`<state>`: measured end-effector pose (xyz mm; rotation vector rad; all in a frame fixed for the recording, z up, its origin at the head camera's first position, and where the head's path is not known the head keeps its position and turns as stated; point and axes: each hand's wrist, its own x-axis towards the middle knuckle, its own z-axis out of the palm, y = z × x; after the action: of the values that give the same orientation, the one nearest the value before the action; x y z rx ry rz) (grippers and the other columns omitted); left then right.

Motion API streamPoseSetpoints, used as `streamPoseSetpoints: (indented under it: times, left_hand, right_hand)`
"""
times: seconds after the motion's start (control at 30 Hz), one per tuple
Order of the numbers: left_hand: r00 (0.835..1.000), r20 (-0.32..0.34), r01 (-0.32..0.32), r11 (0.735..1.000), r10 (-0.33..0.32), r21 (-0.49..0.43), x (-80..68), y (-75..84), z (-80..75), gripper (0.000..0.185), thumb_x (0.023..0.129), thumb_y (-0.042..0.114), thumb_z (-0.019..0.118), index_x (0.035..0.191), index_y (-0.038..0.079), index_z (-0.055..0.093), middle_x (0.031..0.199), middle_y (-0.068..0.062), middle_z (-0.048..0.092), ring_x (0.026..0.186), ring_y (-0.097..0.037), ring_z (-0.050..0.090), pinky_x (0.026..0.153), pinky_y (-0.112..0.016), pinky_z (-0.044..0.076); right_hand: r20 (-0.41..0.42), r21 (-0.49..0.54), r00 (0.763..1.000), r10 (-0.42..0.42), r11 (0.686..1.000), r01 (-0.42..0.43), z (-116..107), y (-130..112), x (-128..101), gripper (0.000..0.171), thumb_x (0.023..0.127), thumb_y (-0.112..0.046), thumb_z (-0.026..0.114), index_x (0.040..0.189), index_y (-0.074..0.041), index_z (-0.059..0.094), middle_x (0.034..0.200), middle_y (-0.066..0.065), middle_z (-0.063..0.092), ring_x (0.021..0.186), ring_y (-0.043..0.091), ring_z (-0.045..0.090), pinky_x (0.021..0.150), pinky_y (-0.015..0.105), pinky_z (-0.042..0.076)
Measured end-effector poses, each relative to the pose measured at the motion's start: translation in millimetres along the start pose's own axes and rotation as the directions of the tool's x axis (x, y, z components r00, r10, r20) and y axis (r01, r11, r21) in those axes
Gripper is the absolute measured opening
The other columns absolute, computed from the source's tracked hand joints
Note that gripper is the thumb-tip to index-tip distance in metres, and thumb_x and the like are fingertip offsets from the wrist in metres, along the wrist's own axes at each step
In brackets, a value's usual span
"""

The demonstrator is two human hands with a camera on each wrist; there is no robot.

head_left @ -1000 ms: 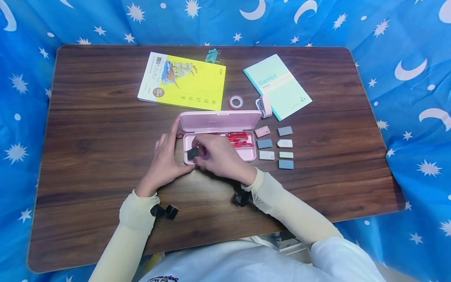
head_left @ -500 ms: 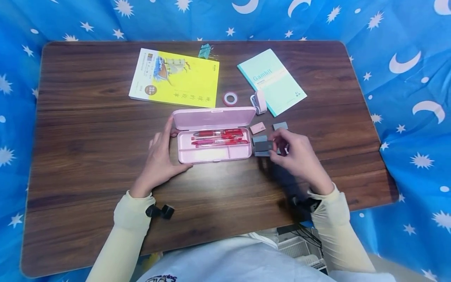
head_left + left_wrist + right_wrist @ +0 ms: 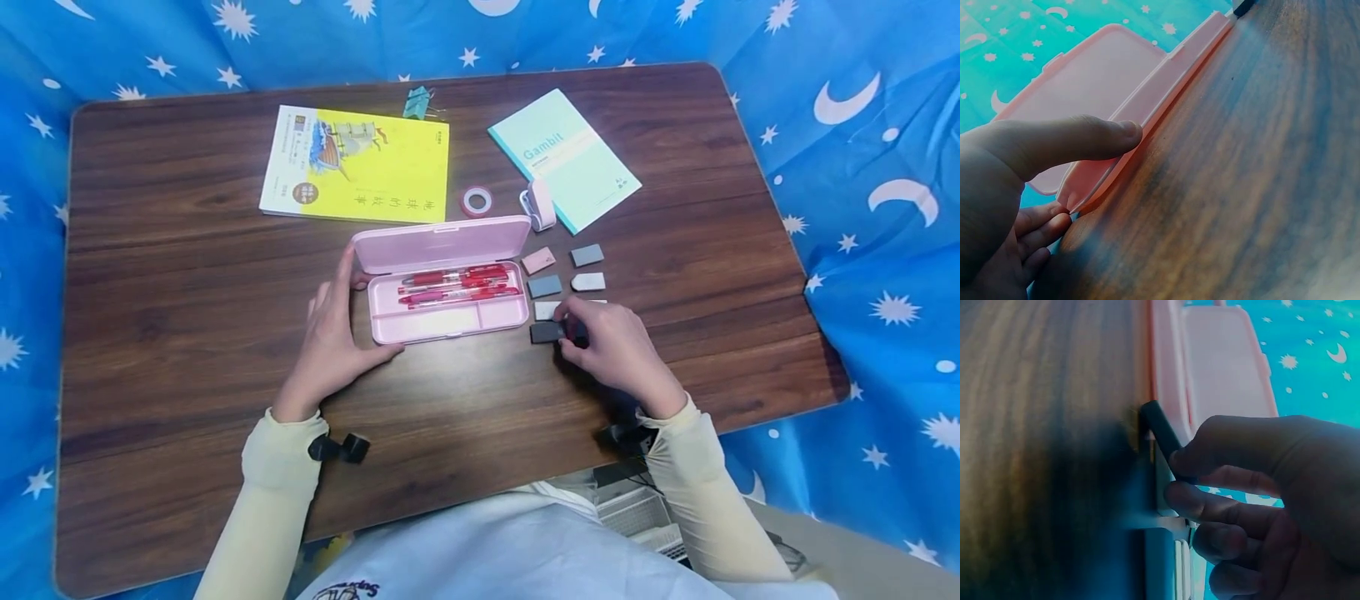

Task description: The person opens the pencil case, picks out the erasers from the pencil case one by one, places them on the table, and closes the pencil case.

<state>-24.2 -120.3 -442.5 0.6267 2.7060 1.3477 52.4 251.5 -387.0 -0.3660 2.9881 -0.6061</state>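
An open pink pencil case [image 3: 423,326] lies mid-table with several red pens [image 3: 457,285] in its rear compartment; its front compartments hold nothing. My left hand [image 3: 327,346] grips the case's left end, thumb at the front edge and fingers behind. In the left wrist view the thumb lies across the case's side wall [image 3: 1175,81]. My right hand [image 3: 618,346] pinches a black eraser [image 3: 545,333] between thumb and fingertips, just right of the case. The right wrist view shows this eraser [image 3: 1161,428] tilted, close over the table. My right hand partly covers the erasers behind it.
Pink [image 3: 538,261], grey [image 3: 587,255], blue [image 3: 545,286] and white [image 3: 587,282] erasers lie in two columns right of the case. Behind are a tape roll [image 3: 477,202], pink stapler [image 3: 540,206], mint notebook [image 3: 566,158], yellow book [image 3: 375,175] and teal binder clip [image 3: 417,103].
My right hand has lifted the black eraser out of the case's front compartment, carried it right and lowered it in front of the left eraser column. The left hand keeps its hold on the case.
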Motion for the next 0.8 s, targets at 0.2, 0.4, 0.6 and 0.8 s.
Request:
streamPoseSetpoints:
  times: [0.2,0.4,0.6,0.8]
  left_hand:
    - [1.0,-0.001,0.005,1.0,-0.005,0.005,-0.1,-1.8,1.1,0.14,0.06,0.03,0.098,0.163,0.028,0.003,0.134,-0.017,0.055,0.12,-0.035,0.042,0.099,-0.054,0.025]
    - [1.0,-0.008,0.012,1.0,-0.012,0.001,1.5,-5.1,1.6,0.141,0.06,0.031,0.098,0.163,0.03,0.003,0.135,-0.017,0.055,0.121,-0.035,0.043,0.1,-0.053,0.025]
    - [0.998,-0.015,0.056,0.998,-0.056,-0.036,7.4,-18.5,-6.7,0.144,0.056,0.035,0.1,0.162,0.038,0.002,0.138,-0.011,0.052,0.127,-0.031,0.041,0.107,-0.056,0.023]
    - [0.991,-0.118,0.027,0.965,-0.059,-0.26,23.3,-27.9,-12.7,0.116,0.075,0.019,0.088,0.162,0.033,0.013,0.155,-0.005,0.04,0.141,-0.025,0.038,0.118,-0.053,0.023]
  right_hand:
    - [-0.002,-0.093,1.0,-0.019,0.996,0.019,9.9,-1.9,-1.2,0.029,0.075,-0.008,0.077,0.101,-0.012,0.064,0.071,-0.004,0.057,0.057,0.016,0.052,0.051,0.038,0.04]
    - [-0.025,-0.134,0.998,-0.052,0.99,0.048,10.1,-2.0,4.1,0.029,0.076,-0.005,0.079,0.101,-0.009,0.064,0.071,-0.003,0.055,0.056,0.018,0.052,0.051,0.038,0.04]
    - [-0.211,0.025,0.976,-0.049,0.998,0.055,-1.0,-7.3,31.8,0.019,0.084,-0.009,0.073,0.103,-0.007,0.07,0.074,0.001,0.065,0.058,0.015,0.054,0.054,0.034,0.042]
    - [-0.346,0.326,0.938,-0.029,0.934,0.149,-0.2,-18.8,95.5,0.043,0.094,-0.008,0.058,0.137,-0.009,0.06,0.128,0.006,0.067,0.107,0.021,0.066,0.09,0.041,0.05]
